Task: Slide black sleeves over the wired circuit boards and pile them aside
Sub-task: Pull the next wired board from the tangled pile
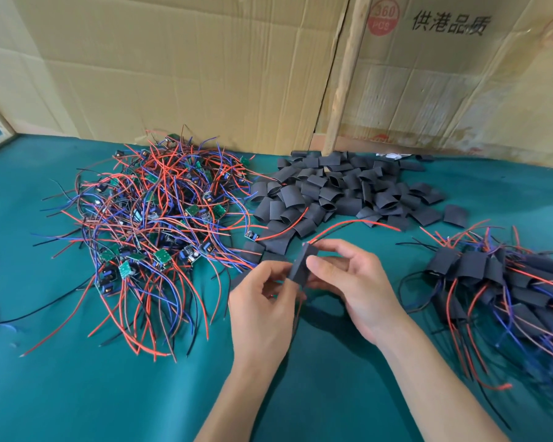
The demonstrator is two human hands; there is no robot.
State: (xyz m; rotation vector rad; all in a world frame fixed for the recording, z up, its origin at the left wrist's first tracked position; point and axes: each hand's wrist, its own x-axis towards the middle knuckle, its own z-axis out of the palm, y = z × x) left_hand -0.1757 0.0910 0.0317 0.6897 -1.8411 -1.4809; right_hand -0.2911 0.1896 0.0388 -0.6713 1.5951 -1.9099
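Observation:
A black sleeve (300,263) is held upright between both hands above the green cloth. My left hand (262,301) pinches its lower end, and my right hand (348,282) pinches its side with thumb and fingers. Red and black wires (358,223) stick out of the sleeve's top toward the right; the board inside is hidden. A tangled heap of bare wired circuit boards (154,224) lies to the left. Loose black sleeves (339,193) are heaped at the back middle. Sleeved boards (498,282) are piled at the right.
Flattened cardboard sheets (205,65) and a wooden strip (348,78) stand along the back of the green cloth table (77,393). A single black wire (39,311) trails across the cloth toward the left edge.

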